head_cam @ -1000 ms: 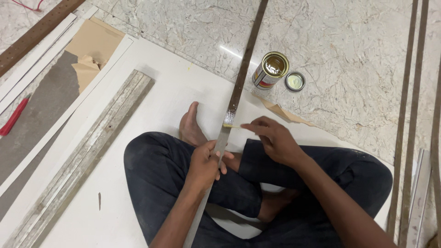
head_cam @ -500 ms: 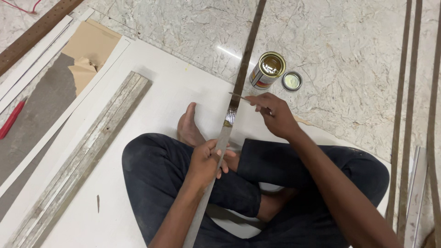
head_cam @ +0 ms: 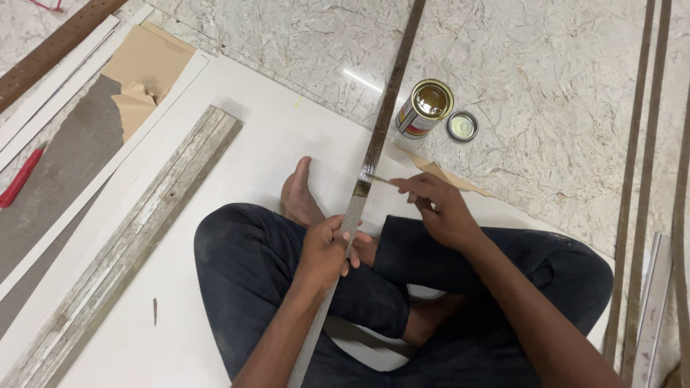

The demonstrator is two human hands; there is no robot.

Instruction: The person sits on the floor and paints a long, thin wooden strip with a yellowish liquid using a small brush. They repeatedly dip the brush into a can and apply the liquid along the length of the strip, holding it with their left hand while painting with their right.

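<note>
I sit cross-legged on a white board (head_cam: 237, 144). A long narrow strip (head_cam: 377, 136) runs from my lap out across the marble floor; its far part is brown, its near part bare grey. My left hand (head_cam: 327, 248) grips the grey part over my knee. My right hand (head_cam: 435, 208) holds a small brush (head_cam: 379, 179), whose tip touches the strip where brown meets grey. An open round tin (head_cam: 425, 108) of brownish liquid stands just right of the strip, with its lid (head_cam: 462, 126) beside it.
A weathered grey plank (head_cam: 136, 237) lies on the white board at my left. Brown paper (head_cam: 140, 79), white strips and a red tool (head_cam: 20, 179) lie at far left. Several long brown strips (head_cam: 636, 179) run along the floor at right. A paper scrap (head_cam: 442, 172) sits near my right hand.
My right hand with the brush has moved slightly back along the strip towards me, staying at the edge of the brown part. My left hand has kept its grip.
</note>
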